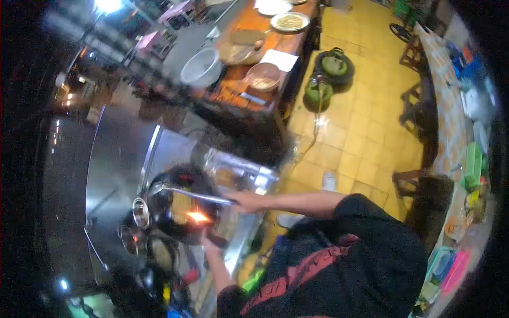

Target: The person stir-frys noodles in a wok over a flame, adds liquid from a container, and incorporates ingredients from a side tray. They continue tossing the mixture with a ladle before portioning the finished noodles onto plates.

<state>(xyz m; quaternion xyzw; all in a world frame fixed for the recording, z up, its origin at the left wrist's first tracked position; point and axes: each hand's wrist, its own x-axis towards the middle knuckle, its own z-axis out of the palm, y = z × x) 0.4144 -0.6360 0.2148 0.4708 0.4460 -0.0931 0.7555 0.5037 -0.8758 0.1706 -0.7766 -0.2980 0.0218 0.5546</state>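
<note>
A dark wok [167, 212] sits on the metal stove, with a bright orange flame [198, 216] showing at its near side. My right hand [246, 201] is closed around the handle end of a long-handled metal cooking utensil [204, 197]. The utensil's far end reaches over the wok; its head is blurred. At the wok's near edge my left hand [211, 244] is wrapped around the wok's dark handle [218, 241]. Beside the wok, on the side away from me, stand a small metal-rimmed container [140, 212] and a second round one [128, 238].
A steel panel [114, 175] borders the stove. A wooden table [233, 87] holds a white basin [202, 68], a brownish bowl [263, 78] and a plate of food [290, 21]. Green gas cylinders [319, 94] stand on the yellow tiled floor [339, 127]. A patterned table [450, 116] lies behind me.
</note>
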